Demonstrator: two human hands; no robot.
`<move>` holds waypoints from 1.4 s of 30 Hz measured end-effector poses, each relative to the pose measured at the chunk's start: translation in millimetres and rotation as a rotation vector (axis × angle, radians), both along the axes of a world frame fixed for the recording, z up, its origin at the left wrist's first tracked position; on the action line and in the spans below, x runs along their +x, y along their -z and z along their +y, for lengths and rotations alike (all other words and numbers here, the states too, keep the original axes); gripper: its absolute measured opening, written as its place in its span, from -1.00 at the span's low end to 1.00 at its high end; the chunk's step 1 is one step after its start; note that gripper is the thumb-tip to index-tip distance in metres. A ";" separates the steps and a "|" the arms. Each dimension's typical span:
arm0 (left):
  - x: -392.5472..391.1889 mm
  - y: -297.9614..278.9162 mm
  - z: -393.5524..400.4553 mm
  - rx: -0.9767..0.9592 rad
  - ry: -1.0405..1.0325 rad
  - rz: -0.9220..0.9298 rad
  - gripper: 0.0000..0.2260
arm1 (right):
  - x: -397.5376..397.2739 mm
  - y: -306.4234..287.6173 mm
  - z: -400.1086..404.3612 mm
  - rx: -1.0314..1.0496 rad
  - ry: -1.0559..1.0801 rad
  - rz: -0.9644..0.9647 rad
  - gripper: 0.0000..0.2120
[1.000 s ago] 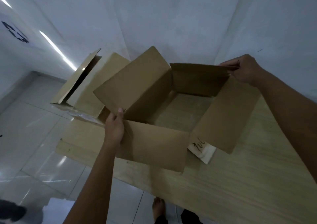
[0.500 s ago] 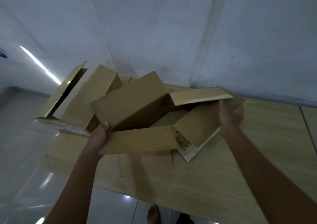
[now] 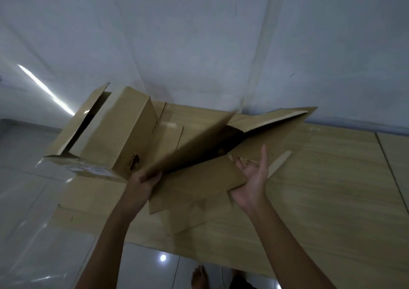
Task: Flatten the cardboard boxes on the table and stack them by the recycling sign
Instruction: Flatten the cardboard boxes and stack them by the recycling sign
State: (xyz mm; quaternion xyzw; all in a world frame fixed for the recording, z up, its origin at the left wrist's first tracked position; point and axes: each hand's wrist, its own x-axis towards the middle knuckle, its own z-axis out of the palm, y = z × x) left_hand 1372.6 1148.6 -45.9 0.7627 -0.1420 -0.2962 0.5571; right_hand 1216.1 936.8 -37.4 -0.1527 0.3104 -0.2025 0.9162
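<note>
The left hand [image 3: 143,179] has its fingers [image 3: 152,177] curled tight on the raised panel of the box [image 3: 199,178]. The right hand [image 3: 252,178] is spread, palm against the lower flap. The box lies half-collapsed on the counter [image 3: 332,189], beside an upright second box [image 3: 119,133].

A bare, plain indoor room is seen, more storeroom than home: blank white walls [image 3: 199,34] meet in a corner, glossy pale floor tiles [image 3: 26,200] reflect ceiling lights, and a light wood-grain table [image 3: 332,200] is set against the wall, covered with brown cardboard boxes [image 3: 124,133]
</note>
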 end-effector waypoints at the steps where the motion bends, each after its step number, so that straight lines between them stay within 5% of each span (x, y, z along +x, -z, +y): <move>1: -4.3 -2.8 1.7 0.042 0.132 -0.039 -0.64 | 1.5 -2.8 0.3 0.019 0.048 -0.012 -0.20; 3: -13.2 -5.3 3.3 0.054 0.276 -0.084 -0.56 | 2.7 -7.4 -3.2 0.048 0.134 -0.048 -0.27; 6: -38.2 -11.4 3.3 -0.032 0.326 0.005 -0.68 | 7.3 -13.9 -6.0 0.012 0.153 -0.043 -0.26; 8: -58.4 -13.5 0.7 -0.044 0.446 -0.051 -0.62 | 14.9 -16.6 -7.4 -0.128 0.100 0.120 -0.31; 11: -86.7 -12.0 -9.8 -0.085 0.516 -0.126 -0.57 | 27.8 -24.5 -13.3 -0.293 0.000 0.413 -0.07; 12: -94.8 -9.1 -12.1 -0.096 0.520 -0.160 -0.56 | 29.7 -24.7 -16.1 -0.371 -0.018 0.501 -0.12; 15: -108.3 1.1 -12.8 -0.087 0.530 -0.231 -0.44 | 32.9 -32.5 -23.0 -0.617 -0.025 0.686 -0.75; 18: -106.0 2.0 -15.5 -0.121 0.502 -0.210 -0.41 | 22.8 -43.1 -36.8 -0.640 0.001 0.633 -0.76; 22: -86.0 -18.0 -42.9 -0.205 0.364 0.059 -0.59 | -7.6 -60.7 -62.7 -0.508 -0.023 0.511 -0.77; 26: -83.3 -25.4 -91.1 -0.123 0.364 -0.016 -0.52 | -39.0 -62.3 -82.5 -0.416 0.012 0.438 -0.76; 31: -127.6 6.0 -147.9 0.264 0.492 -0.558 -0.50 | -92.7 -27.6 -106.3 -0.400 0.031 0.539 -0.76; 37: -137.0 84.4 -214.6 0.603 0.790 -0.519 -0.54 | -166.2 38.6 -144.7 -0.471 0.024 0.800 -0.75; 42: -121.0 135.2 -257.2 0.809 0.768 -0.558 -0.62 | -201.1 101.2 -157.4 -0.618 -0.060 1.159 -0.63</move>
